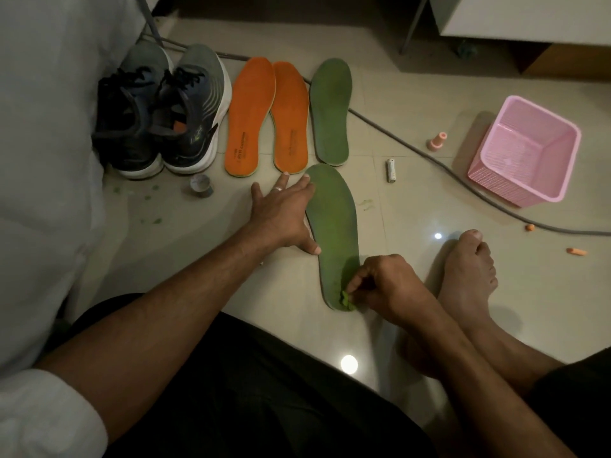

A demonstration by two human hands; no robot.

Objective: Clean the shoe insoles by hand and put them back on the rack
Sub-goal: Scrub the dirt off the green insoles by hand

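Under your left hand (281, 213), the green insole (334, 226) looks matt and slightly fuzzy. Beyond it, the orange insoles (267, 117) look matt too. The floor tiles (413, 200) shine glossy; right of your right hand (380, 282), the pink basket (525, 150) looks like perforated plastic.

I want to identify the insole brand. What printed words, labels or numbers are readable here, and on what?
Left orange insole: dark heel print, perhaps "air", otherwise too blurred to read.
Right orange insole: heel print, too blurred.
Right shoe: side marking, unreadable.
Green insoles: no text visible.
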